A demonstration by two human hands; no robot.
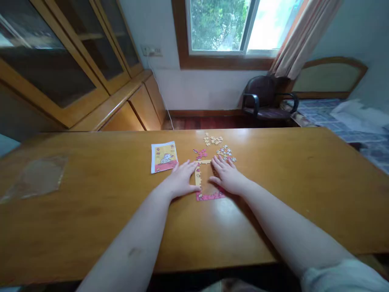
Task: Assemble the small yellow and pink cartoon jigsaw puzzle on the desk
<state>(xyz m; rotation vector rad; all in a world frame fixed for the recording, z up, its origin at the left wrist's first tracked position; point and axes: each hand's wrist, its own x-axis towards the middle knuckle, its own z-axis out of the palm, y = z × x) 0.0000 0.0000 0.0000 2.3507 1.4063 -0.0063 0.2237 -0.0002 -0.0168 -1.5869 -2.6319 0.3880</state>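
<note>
A jigsaw puzzle border [211, 196] lies on the wooden table, pink along the near side and pale yellow at the left and far sides. Its middle shows bare wood. My left hand [182, 178] rests at the border's left side, fingers stretched and thumb near its lower left. Over the right side lies my right hand [227, 175], fingers spread, hiding much of that edge. Just beyond are loose pink pieces [201, 153], white-patterned pieces [225, 151] and pale yellow pieces [213, 140]. Left of my left hand is a picture sheet [164, 157] with a white figure on yellow and pink.
A clear plastic bag [41, 176] lies at the left of the table [291, 182]. Glass-door cabinets [67, 52] stand at the left. Past the table's far edge are a dark armchair [264, 97], a window [231, 26] and a bed [334, 117].
</note>
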